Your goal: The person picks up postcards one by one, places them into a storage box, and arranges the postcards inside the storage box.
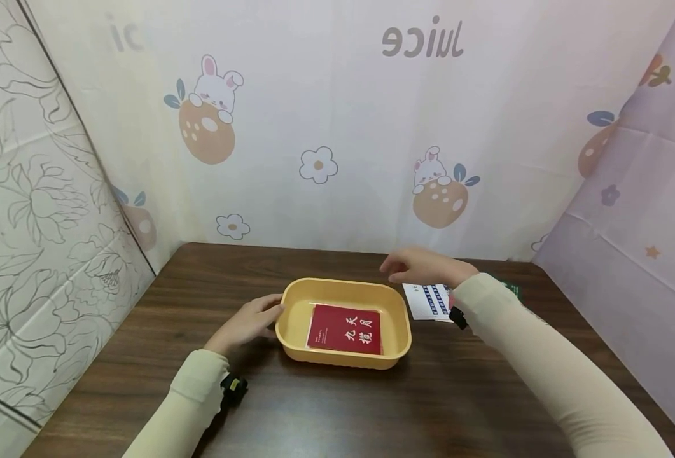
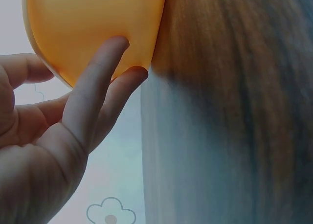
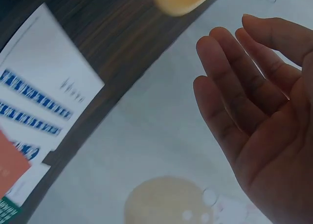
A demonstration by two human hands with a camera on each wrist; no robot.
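A yellow plastic basin (image 1: 343,364) sits on the table, and a flat red card or booklet (image 1: 343,329) with white Chinese characters lies in it. Pale edges show beneath the red piece. My left hand (image 1: 250,324) rests against the basin's left end; in the left wrist view its extended fingers (image 2: 95,77) touch the basin's outer wall (image 2: 112,18). Over the table behind the basin's right corner, my right hand (image 1: 420,266) is raised with loosely bent fingers and holds nothing. Below it lies a white card (image 1: 425,302) with blue printed bands.
Beside the white card, an orange-red piece (image 3: 10,163) and a green card (image 3: 7,210) overlap; my right forearm partly covers them in the head view. The dark wooden table (image 1: 326,413) ends at a printed curtain (image 1: 326,114) behind, with more hangings at both sides.
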